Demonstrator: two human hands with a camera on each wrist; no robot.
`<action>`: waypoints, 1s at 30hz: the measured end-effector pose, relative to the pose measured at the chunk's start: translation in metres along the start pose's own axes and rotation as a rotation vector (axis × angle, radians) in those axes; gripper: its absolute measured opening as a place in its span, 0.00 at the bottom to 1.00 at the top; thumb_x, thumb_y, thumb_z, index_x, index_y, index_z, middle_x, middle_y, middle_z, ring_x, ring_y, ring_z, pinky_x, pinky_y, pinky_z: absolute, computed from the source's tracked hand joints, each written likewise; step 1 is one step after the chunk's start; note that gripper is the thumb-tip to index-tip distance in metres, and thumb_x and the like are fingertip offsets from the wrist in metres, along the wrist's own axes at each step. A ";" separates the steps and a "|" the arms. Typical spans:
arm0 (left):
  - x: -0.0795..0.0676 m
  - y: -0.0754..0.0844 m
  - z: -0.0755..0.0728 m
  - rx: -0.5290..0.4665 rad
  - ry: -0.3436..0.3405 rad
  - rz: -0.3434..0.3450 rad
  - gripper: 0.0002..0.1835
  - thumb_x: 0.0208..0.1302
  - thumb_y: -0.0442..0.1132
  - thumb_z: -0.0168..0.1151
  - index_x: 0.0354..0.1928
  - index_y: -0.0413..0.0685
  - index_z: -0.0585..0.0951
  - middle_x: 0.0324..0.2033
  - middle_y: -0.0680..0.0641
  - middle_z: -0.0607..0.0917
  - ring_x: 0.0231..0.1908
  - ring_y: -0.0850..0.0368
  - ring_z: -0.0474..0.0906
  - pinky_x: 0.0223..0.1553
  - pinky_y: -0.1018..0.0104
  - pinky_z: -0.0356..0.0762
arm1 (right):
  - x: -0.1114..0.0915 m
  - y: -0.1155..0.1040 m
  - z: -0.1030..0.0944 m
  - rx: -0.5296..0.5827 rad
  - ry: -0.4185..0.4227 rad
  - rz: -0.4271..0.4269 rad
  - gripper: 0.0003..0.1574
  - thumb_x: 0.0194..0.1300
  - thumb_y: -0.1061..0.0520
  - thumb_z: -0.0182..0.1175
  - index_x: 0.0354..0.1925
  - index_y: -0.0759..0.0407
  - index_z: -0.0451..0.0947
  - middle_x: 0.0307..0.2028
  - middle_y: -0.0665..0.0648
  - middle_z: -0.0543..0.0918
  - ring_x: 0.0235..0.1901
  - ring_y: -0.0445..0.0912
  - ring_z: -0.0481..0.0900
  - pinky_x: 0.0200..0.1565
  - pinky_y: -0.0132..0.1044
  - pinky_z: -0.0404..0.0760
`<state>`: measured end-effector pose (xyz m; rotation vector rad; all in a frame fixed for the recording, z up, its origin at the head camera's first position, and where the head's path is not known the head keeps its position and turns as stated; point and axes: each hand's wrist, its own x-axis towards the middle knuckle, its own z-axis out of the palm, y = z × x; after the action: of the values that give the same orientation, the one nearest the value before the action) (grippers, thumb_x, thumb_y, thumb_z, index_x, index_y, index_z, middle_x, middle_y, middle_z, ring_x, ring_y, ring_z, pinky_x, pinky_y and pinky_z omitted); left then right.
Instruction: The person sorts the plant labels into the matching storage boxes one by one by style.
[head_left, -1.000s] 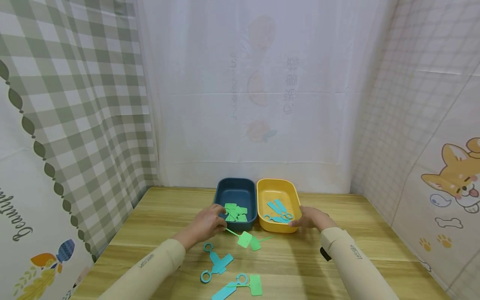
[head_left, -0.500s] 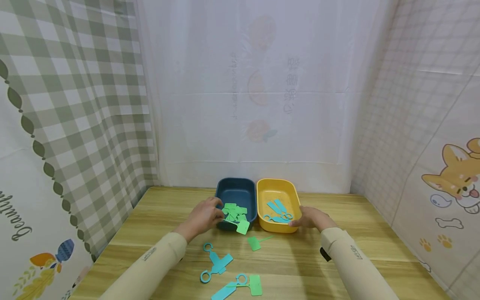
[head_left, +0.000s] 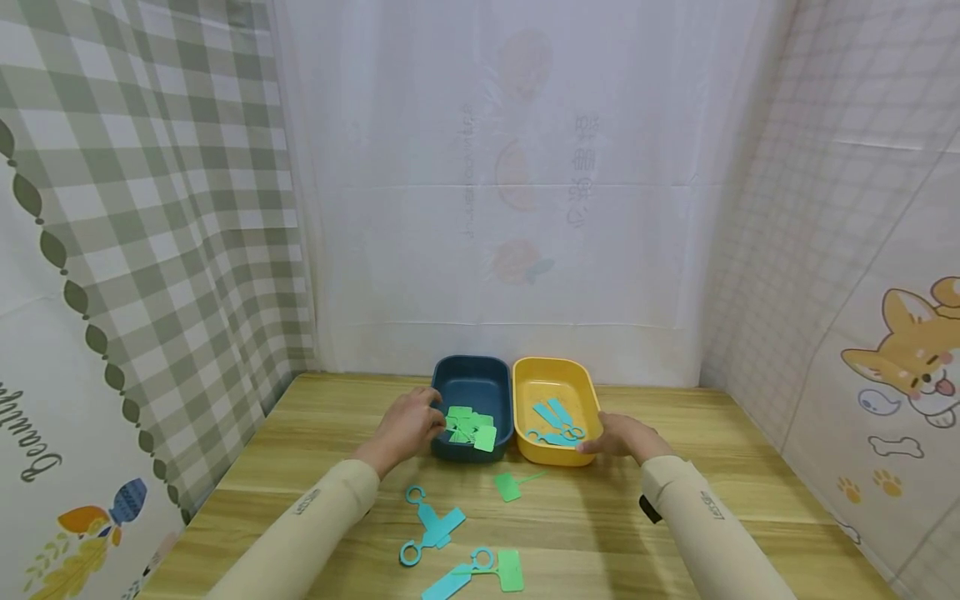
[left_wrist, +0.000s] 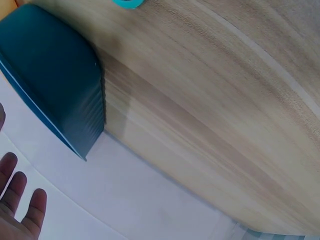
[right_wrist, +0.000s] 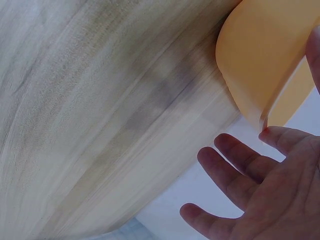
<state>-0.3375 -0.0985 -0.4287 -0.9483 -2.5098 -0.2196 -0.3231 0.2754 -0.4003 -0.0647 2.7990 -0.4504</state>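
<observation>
My left hand (head_left: 408, 427) is at the left side of a dark blue bin (head_left: 472, 367), pinching a green tag (head_left: 485, 439) whose square plate hangs over the bin's front; its thin stem runs toward my fingertips. In the left wrist view, the fingers (left_wrist: 35, 212) are spread beside the bin's rim, with the thumb hidden. Several green tags (head_left: 460, 413) lie in the blue bin. My right hand (head_left: 618, 435) rests against the right side of a yellow bin (head_left: 551, 367). Its index fingertip touches the rim in the right wrist view, fingers fairly straight.
Teal ring tags (head_left: 562, 408) lie in the yellow bin. On the wooden table (head_left: 585, 533) in front are crossed teal ring tags (head_left: 435, 525), a loose green tag (head_left: 507, 487), and another green tag (head_left: 511, 570) overlapping a teal one (head_left: 447, 582). A white curtain (head_left: 480, 275) stands behind the bins.
My left hand has moved forward and slightly up, carrying the green tag from the table in front to over the blue bin. My right hand has stayed at the yellow bin.
</observation>
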 end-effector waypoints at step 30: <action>0.018 0.011 0.016 0.121 -0.116 -0.415 0.08 0.62 0.46 0.69 0.31 0.50 0.88 0.42 0.45 0.82 0.45 0.44 0.77 0.46 0.44 0.74 | 0.002 0.001 0.001 0.003 0.002 -0.003 0.61 0.63 0.38 0.66 0.71 0.79 0.51 0.68 0.78 0.61 0.67 0.71 0.59 0.64 0.66 0.60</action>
<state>-0.3478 -0.0746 -0.4342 -0.3949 -2.7701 -0.1401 -0.3242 0.2758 -0.4022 -0.0683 2.8006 -0.4560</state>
